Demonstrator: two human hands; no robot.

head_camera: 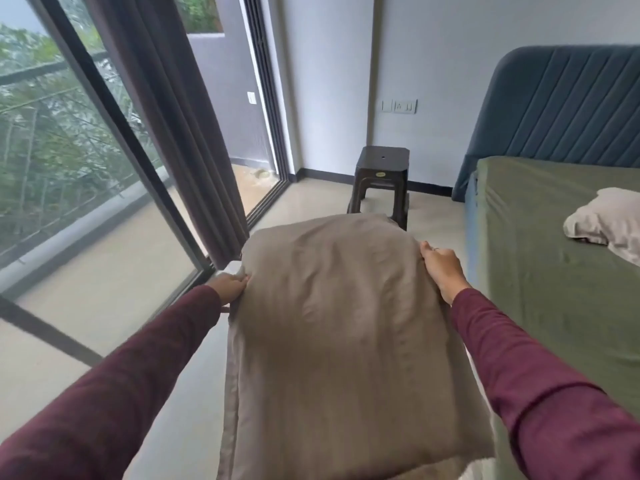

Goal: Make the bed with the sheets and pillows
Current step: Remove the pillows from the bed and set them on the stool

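While the beige pillow [332, 327] is held out in mid-air beside the bed [540, 271], the step in hand is judged to be dressing or shaking it down into its case. At its left edge it is pinched by the left hand [230, 287], the fingers curled into the cloth; at the right edge it is gripped by the right hand [443, 268], fingers closed over the fabric. A turn rightwards is called for next, so the pillow can be laid by the blue headboard [568, 105]. Two pillows are counted: this one and a second pillow [602, 220] lying on the one green sheet [526, 237]. One dark stool [381, 178] is seen.
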